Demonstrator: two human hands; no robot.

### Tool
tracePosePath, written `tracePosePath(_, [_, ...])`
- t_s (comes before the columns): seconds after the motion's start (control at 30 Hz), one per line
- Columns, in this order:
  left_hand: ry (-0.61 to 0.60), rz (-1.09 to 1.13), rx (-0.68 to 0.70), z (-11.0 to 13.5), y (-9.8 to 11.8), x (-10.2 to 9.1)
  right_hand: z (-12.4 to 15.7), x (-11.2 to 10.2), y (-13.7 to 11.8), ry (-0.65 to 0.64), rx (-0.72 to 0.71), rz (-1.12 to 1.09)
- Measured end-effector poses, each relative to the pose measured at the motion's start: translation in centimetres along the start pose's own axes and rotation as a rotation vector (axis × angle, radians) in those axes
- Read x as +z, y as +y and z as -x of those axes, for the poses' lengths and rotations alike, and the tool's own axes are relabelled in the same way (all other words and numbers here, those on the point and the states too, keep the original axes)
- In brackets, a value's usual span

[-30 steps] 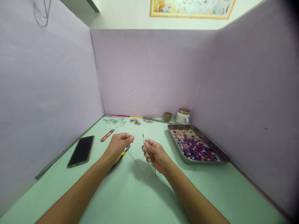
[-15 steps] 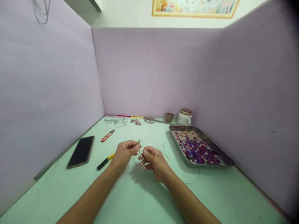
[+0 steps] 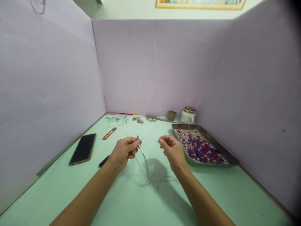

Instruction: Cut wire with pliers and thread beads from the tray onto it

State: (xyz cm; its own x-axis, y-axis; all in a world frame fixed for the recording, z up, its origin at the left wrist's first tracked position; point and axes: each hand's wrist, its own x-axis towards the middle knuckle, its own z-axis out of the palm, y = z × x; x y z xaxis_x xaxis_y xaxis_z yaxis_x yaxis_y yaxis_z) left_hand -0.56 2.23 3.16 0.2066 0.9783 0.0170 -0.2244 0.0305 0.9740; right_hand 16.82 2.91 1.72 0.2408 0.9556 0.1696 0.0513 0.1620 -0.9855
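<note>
In the head view my left hand (image 3: 123, 153) pinches a pale greenish cord (image 3: 146, 165) near its short top end, which sticks up above the thumb. Just below the grip the cord looks knotted or twisted. Its loose strands hang down and curl across the table under and between my hands. To the right and apart from the left, my right hand (image 3: 172, 150) has thumb and forefinger pressed together. A very thin strand seems to leave those fingertips toward the left; where it leads is too faint to tell.
Left on the green table (image 3: 131, 204) lie a phone (image 3: 83, 149), orange thread snips (image 3: 109, 133) and a black pen-like tool (image 3: 103, 161), partly hidden by my forearm. A metal tray (image 3: 229, 160) of beads stands right. Behind are a brown cup (image 3: 171, 115), white jar (image 3: 187, 117) and beaded pieces (image 3: 138, 120).
My right hand has moved away to the right from the left hand and the cord. The cord's strands now hang freely below my left hand. The view has tilted slightly downward.
</note>
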Motion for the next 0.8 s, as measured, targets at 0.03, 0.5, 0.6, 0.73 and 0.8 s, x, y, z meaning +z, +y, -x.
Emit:
tracePosePath(0.03, [-0.003,-0.003,0.004,0.0,0.0,0.0,0.2,0.0,-0.2,-0.017,-0.005,-0.007])
tracePosePath(0.5, [0.089,-0.037,0.033,-0.1,-0.4,-0.2,2.9,2.1,-0.1,-0.579,0.204,-0.099])
tracePosePath(0.6, [0.090,-0.058,0.031,-0.1,-0.5,-0.2,2.9,2.1,0.2,-0.578,0.206,-0.123])
tracePosePath(0.73, [0.104,-0.097,0.024,0.0,-0.5,-0.1,3.1,2.4,0.5,-0.541,0.244,-0.151])
tracePosePath(0.8, [0.115,-0.117,0.012,0.1,-0.4,0.0,3.2,2.5,0.6,-0.537,0.249,-0.170])
